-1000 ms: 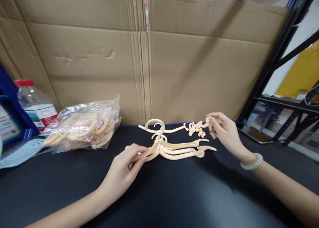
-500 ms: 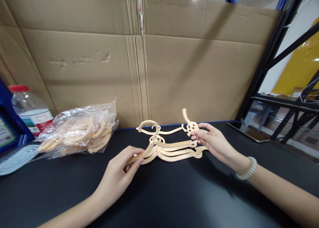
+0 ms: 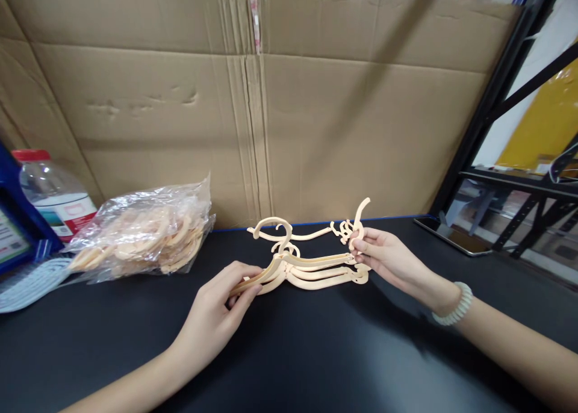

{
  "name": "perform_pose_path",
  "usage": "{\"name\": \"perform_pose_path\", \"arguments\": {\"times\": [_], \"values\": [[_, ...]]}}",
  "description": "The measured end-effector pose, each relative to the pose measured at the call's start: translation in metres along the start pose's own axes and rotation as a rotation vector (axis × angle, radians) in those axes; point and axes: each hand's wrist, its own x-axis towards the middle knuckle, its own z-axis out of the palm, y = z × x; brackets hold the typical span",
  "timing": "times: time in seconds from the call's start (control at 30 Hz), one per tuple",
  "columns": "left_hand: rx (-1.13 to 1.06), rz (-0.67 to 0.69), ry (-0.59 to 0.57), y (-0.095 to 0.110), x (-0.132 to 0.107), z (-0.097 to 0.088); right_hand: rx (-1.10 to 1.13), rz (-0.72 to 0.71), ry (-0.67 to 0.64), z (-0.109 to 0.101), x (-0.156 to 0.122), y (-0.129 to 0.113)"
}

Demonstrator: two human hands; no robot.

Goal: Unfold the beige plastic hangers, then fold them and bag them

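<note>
- Several pale-peach plastic hangers (image 3: 318, 284) lie near the back edge of a smooth black table (image 3: 289, 359).
- Left hand (image 3: 224, 298): fingers clamped on the hangers' left side.
- Right hand (image 3: 391, 256): fingers pinching a curved peach plastic piece (image 3: 361, 209) at their right ends.
- Brown cardboard (image 3: 370, 118) lines that edge; black metal shelving (image 3: 519, 180) rises past its right end.

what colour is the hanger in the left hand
Pale peach: the hanger in the left hand shows this in the head view.

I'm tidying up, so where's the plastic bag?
In the head view, the bag is at left on the black table, just right of the bottle and beyond the left hand.
</note>
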Motion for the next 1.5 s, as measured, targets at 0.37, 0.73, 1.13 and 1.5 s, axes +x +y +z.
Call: {"name": "perform_pose_path", "arguments": {"times": [0.37, 0.73, 1.13, 1.5], "values": [[0.003, 0.033, 0.012, 0.001, 0.001, 0.000, -0.006, 0.175, -0.215, -0.001, -0.007, -0.010], [0.004, 0.057, 0.002, 0.000, 0.000, 0.001, 0.020, 0.236, -0.289, -0.004, -0.007, -0.008], [-0.016, 0.046, -0.022, 0.002, -0.001, 0.000, -0.065, 0.082, -0.118, 0.011, -0.011, 0.001], [-0.018, -0.086, 0.036, 0.005, 0.001, -0.005, 0.028, -0.039, -0.078, 0.009, -0.009, -0.004]]}}
